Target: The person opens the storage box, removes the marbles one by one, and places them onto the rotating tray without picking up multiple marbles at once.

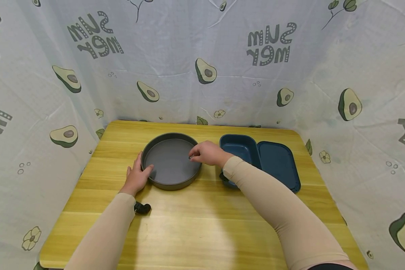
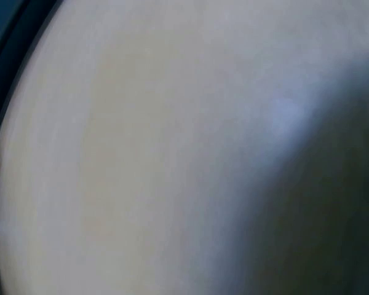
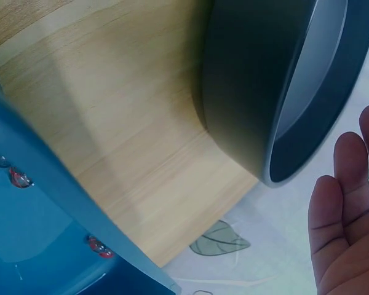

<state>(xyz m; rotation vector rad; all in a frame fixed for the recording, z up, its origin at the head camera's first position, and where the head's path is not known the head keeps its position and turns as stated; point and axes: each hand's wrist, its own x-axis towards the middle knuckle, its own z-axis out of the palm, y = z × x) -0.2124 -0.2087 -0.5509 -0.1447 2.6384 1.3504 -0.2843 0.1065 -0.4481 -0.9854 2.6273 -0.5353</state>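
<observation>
A round dark-grey cake pan (image 1: 171,161) lies on the table. My left hand (image 1: 136,178) grips its left side, thumb over the rim and fingers along the outer wall. Over the pan's right rim, my right hand (image 1: 209,153) pinches a small dark marble (image 1: 190,158) at its fingertips. In the right wrist view its other fingers (image 3: 352,178) are loosely bent beside the pan; the pinched marble is out of that frame. Right of the pan stands a blue container (image 1: 239,144), partly behind my right forearm. Several clear marbles with red inside (image 3: 98,246) sit in it.
The container's flat blue lid (image 1: 278,163) lies against its right side. A wooden table (image 1: 185,232) carries everything, with a printed curtain (image 1: 175,67) hanging behind and at both sides. The left wrist view is a close blur.
</observation>
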